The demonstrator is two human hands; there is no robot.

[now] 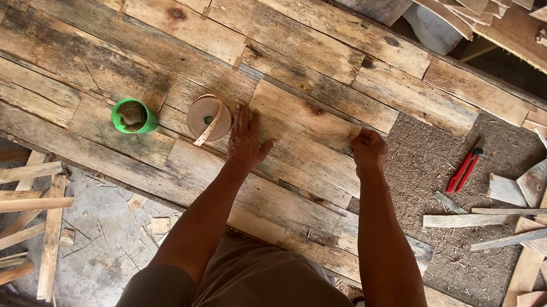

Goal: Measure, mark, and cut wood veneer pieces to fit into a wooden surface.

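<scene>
A short weathered wooden board [302, 114] lies among other fitted planks on a large panel of reclaimed wood [87, 63]. My left hand [246, 139] rests flat with fingers spread on the board's left end. At the board's right end my right hand [368, 147] is closed, with its fingers gripping the edge. A roll of tan edge-banding strip [208, 118] stands just left of my left hand, with a loose end hanging down. A green cup [133, 116] sits further left.
A bare chipboard area [433, 158] lies to the right, with a red-handled cutter [465, 170] on it. Wood offcuts [526, 216] are scattered at the right. Thin slats [6, 218] and scraps lie on the concrete floor at lower left. More boards [488, 14] are piled at top right.
</scene>
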